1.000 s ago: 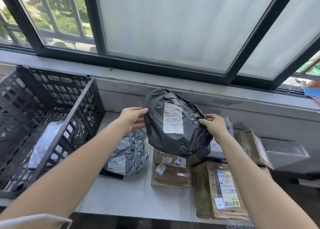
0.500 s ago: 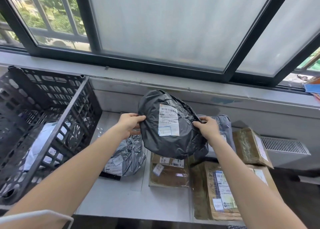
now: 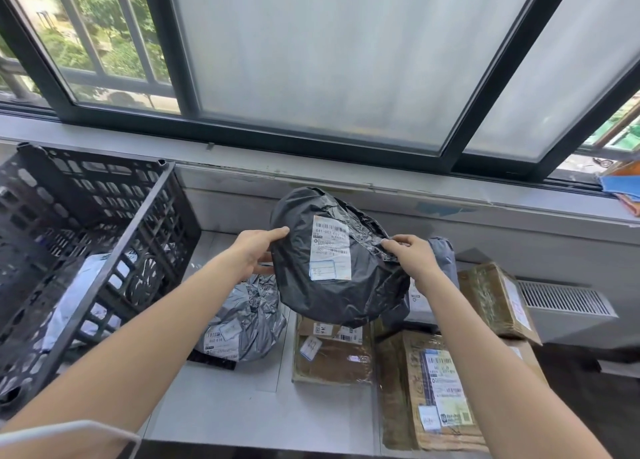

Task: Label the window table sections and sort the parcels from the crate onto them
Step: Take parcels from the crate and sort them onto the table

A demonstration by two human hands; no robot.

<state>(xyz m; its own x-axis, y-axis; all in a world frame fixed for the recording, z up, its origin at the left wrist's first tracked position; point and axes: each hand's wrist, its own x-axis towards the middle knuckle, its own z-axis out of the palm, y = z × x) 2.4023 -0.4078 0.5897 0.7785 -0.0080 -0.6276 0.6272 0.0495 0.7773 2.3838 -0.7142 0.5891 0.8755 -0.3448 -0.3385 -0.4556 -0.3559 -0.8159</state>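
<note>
Pale grey window table [image 3: 221,403]: bare strip running along the front left, open to a hand. Black plastic lattice crate [image 3: 104,250] walling off the left side. Crumpled silver-grey plastic mailer [image 3: 249,323] sitting just beside the crate. Flat brown taped cardboard parcel [image 3: 332,358] and larger brown taped carton [image 3: 433,389] crowding centre and right. Black plastic-wrapped parcel [image 3: 343,261] hanging above them, blocking the rear.

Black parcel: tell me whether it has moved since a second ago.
Cannot tell. The black parcel hangs over the same brown box; only the camera seems to have shifted.
</note>
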